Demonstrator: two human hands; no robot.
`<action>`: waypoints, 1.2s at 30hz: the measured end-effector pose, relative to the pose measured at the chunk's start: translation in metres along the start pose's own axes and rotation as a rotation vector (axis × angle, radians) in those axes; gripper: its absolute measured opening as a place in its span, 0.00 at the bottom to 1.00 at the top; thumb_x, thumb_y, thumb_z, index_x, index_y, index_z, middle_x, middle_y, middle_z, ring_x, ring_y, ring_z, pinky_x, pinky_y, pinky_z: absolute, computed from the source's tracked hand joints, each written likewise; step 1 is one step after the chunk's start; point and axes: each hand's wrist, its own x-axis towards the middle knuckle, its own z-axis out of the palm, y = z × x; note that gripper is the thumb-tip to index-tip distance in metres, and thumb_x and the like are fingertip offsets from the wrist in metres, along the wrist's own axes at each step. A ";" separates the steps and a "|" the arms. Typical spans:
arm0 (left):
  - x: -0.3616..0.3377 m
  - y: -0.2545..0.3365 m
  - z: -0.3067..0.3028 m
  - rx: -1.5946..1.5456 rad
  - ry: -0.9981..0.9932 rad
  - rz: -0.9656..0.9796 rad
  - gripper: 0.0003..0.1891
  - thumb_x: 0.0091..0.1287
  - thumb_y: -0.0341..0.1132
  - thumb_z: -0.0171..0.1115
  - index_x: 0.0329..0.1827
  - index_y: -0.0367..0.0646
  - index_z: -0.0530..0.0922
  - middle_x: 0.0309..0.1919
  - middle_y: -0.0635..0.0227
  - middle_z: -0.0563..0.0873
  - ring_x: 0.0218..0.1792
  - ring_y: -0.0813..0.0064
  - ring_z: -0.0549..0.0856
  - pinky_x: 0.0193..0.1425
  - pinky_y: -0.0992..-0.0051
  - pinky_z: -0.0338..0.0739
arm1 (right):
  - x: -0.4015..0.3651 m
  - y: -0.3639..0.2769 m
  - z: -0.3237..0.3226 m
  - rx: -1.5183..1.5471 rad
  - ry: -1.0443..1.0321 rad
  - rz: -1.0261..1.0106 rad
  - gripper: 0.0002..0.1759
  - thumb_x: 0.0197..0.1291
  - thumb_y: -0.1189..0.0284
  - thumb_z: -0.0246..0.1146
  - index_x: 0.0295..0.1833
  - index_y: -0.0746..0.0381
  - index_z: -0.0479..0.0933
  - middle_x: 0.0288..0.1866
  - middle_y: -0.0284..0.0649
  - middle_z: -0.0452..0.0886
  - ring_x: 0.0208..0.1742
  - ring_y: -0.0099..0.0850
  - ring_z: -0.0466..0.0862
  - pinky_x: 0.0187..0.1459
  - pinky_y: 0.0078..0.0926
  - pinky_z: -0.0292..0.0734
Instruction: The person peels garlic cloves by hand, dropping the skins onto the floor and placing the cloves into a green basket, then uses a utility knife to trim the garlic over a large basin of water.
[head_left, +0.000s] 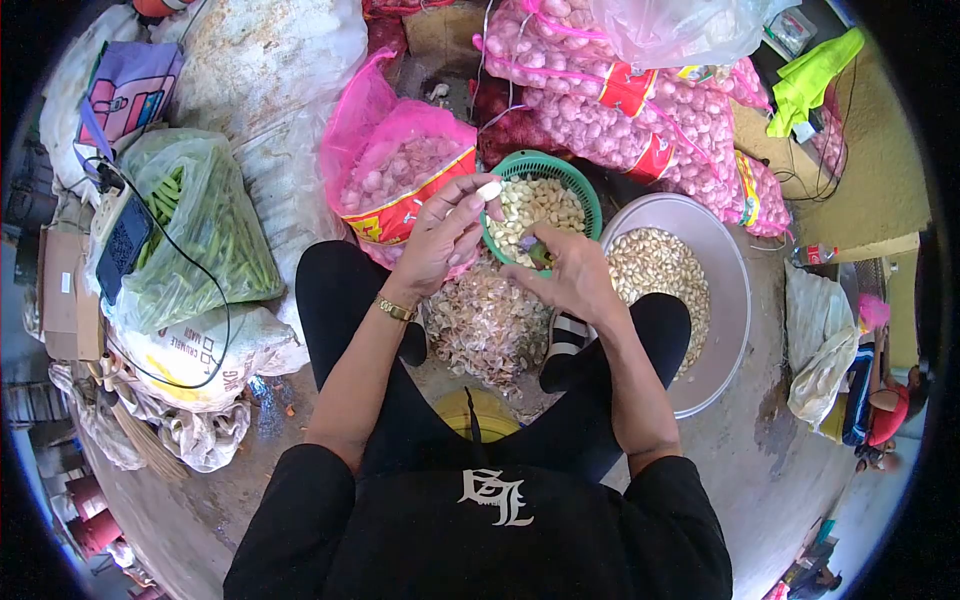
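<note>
A peeled garlic clove [489, 190] is pinched between the thumb and fingertips of my left hand [436, 237], which is raised at the near left of a green basket [583, 180]. Peeled cloves [543, 206] fill that basket. My right hand [573, 268] is closed around a small knife [540, 255] with a greenish handle, at the basket's near edge; its blade is hard to make out. Below both hands a heap of garlic skins [484, 325] lies on the floor between my legs. An open pink mesh bag [358, 127] of garlic stands just left of the basket.
A large pale basin [729, 330] holding many cloves stands at the right. Full mesh bags of garlic [690, 140] are stacked behind. On the left a plastic bag of green vegetables [225, 215] rests on a white sack [215, 350]. People are at the far right edge.
</note>
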 end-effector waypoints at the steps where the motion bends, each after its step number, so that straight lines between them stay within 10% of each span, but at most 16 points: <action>1: 0.000 0.001 0.001 -0.003 0.001 -0.013 0.17 0.78 0.36 0.50 0.66 0.41 0.70 0.42 0.71 0.81 0.15 0.94 0.61 0.16 0.89 0.55 | 0.000 -0.001 0.001 0.068 0.034 0.032 0.16 0.56 0.62 0.71 0.39 0.64 0.79 0.29 0.51 0.82 0.32 0.46 0.84 0.37 0.39 0.78; 9: 0.004 -0.014 0.008 0.021 -0.040 -0.030 0.12 0.77 0.35 0.52 0.59 0.41 0.72 0.35 0.70 0.82 0.14 0.93 0.63 0.16 0.88 0.55 | 0.014 -0.004 0.006 0.724 0.208 0.218 0.17 0.67 0.67 0.66 0.56 0.64 0.79 0.46 0.33 0.83 0.46 0.22 0.79 0.55 0.24 0.73; 11: 0.006 -0.018 0.008 0.124 -0.058 0.032 0.11 0.77 0.33 0.52 0.58 0.42 0.72 0.35 0.70 0.82 0.14 0.93 0.63 0.17 0.88 0.56 | 0.013 -0.007 0.005 0.920 0.071 0.403 0.16 0.67 0.64 0.66 0.54 0.61 0.79 0.36 0.29 0.81 0.24 0.14 0.70 0.25 0.14 0.62; 15: 0.009 -0.024 0.011 0.125 -0.052 0.091 0.09 0.77 0.31 0.53 0.55 0.41 0.74 0.38 0.69 0.83 0.14 0.93 0.61 0.17 0.88 0.55 | 0.011 -0.003 0.006 1.138 0.051 0.460 0.16 0.65 0.65 0.68 0.54 0.60 0.80 0.41 0.32 0.83 0.37 0.14 0.77 0.37 0.14 0.71; 17: 0.008 -0.019 0.013 0.091 -0.047 0.082 0.09 0.75 0.30 0.56 0.54 0.40 0.77 0.43 0.67 0.85 0.33 0.88 0.79 0.29 0.90 0.68 | 0.011 -0.002 0.004 1.224 0.019 0.522 0.14 0.64 0.64 0.69 0.52 0.59 0.80 0.37 0.28 0.82 0.25 0.11 0.70 0.24 0.12 0.60; 23: 0.008 -0.027 0.014 0.311 -0.048 0.264 0.08 0.73 0.26 0.56 0.52 0.38 0.79 0.45 0.63 0.85 0.51 0.78 0.83 0.58 0.75 0.76 | 0.012 -0.003 0.004 1.265 0.052 0.607 0.13 0.62 0.64 0.69 0.49 0.56 0.80 0.25 0.23 0.75 0.19 0.11 0.63 0.20 0.14 0.52; 29: 0.004 -0.029 0.009 0.865 -0.002 0.433 0.10 0.69 0.24 0.60 0.52 0.36 0.80 0.43 0.63 0.86 0.45 0.76 0.84 0.50 0.76 0.78 | 0.011 0.008 0.010 1.321 0.003 0.652 0.11 0.63 0.65 0.67 0.48 0.57 0.79 0.24 0.23 0.74 0.20 0.12 0.65 0.21 0.15 0.54; 36: 0.004 -0.022 0.017 0.811 0.043 0.335 0.09 0.71 0.29 0.60 0.51 0.36 0.79 0.41 0.69 0.84 0.42 0.81 0.81 0.50 0.77 0.75 | 0.015 -0.001 0.006 0.963 0.072 0.513 0.14 0.65 0.63 0.67 0.50 0.60 0.81 0.23 0.20 0.69 0.19 0.09 0.60 0.20 0.13 0.51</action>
